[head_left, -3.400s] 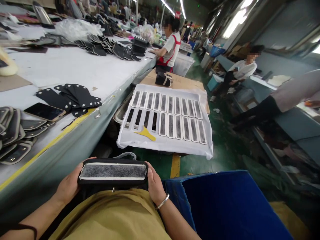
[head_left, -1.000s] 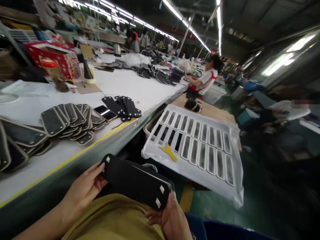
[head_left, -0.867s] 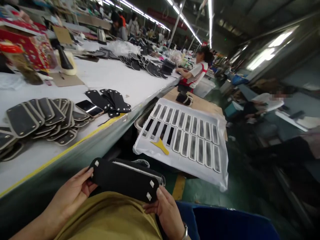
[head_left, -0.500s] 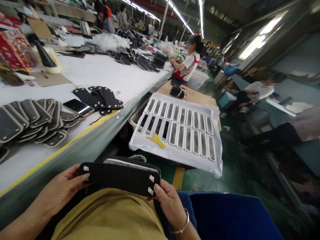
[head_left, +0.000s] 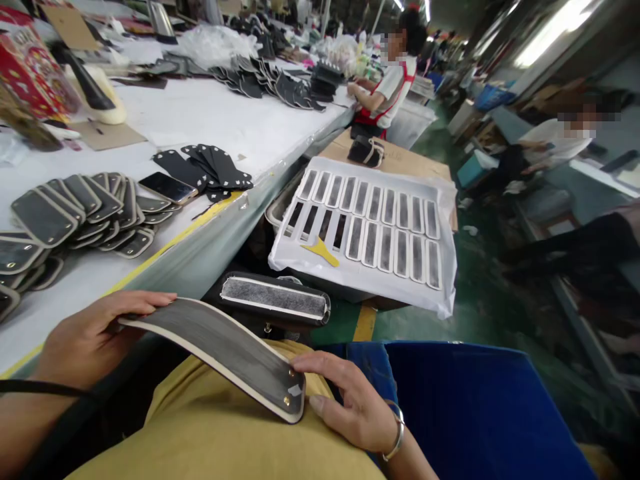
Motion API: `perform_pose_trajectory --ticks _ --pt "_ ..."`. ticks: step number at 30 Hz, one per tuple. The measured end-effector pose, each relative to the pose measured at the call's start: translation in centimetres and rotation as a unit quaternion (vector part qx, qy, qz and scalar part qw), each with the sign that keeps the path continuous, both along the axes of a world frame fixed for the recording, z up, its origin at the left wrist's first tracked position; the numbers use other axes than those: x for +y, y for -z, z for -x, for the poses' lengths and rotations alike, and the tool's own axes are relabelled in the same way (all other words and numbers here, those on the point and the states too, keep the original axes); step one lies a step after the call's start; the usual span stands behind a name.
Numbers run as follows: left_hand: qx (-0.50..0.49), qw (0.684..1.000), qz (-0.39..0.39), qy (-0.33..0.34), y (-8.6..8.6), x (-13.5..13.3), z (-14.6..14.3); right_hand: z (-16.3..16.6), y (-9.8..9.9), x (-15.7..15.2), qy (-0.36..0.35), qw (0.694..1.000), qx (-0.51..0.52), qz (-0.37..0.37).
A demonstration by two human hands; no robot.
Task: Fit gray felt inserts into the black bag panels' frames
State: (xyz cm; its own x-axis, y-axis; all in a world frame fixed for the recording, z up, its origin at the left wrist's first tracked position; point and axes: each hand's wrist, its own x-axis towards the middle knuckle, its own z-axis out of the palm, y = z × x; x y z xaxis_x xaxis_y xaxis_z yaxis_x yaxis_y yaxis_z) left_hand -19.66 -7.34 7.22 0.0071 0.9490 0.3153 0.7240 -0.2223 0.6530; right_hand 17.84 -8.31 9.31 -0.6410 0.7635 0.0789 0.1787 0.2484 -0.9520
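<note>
My left hand (head_left: 95, 333) grips one end of a long, bent panel (head_left: 225, 347), fingers over its far edge. The panel's dark grey, cream-rimmed side faces up, with two gold rivets and a small pale patch near its right end. At that end my right hand (head_left: 350, 400) has its index finger on the corner and its thumb beside the edge; its other fingers are partly hidden. A silver bracelet circles my right wrist. Just beyond the panel lies a black, box-like piece (head_left: 275, 298) with a fuzzy grey strip framed in white.
Similar panels (head_left: 50, 213) are piled on the white table (head_left: 165, 120), beside a phone (head_left: 169, 187) and black pieces (head_left: 215, 167). A cloth-covered board (head_left: 295, 257) holds rows of strips and a yellow tool (head_left: 323, 253). A blue bin (head_left: 475, 407) stands right; a co-worker (head_left: 387, 87) sits ahead.
The panel has turned over from its plain black face to its grey, cream-rimmed face and is now bent. The box-like piece behind it has come into fuller view. The camera view has shifted.
</note>
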Motion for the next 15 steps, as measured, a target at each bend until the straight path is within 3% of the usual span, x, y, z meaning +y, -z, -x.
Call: perform_pose_trajectory --ticks 3,8,15 --pt "-0.007 0.998 -0.029 0.054 -0.4 -0.7 0.0 0.1 0.0 -0.3 -0.009 1.000 -0.011 0.005" --pt "-0.008 0.999 -0.031 0.039 -1.2 -1.4 -0.5 0.8 0.1 -0.1 -0.049 0.998 -0.011 0.044" --pt "-0.023 0.998 -0.044 0.039 -2.7 -1.5 -1.2 1.2 0.0 0.8 -0.094 0.980 -0.042 0.168"
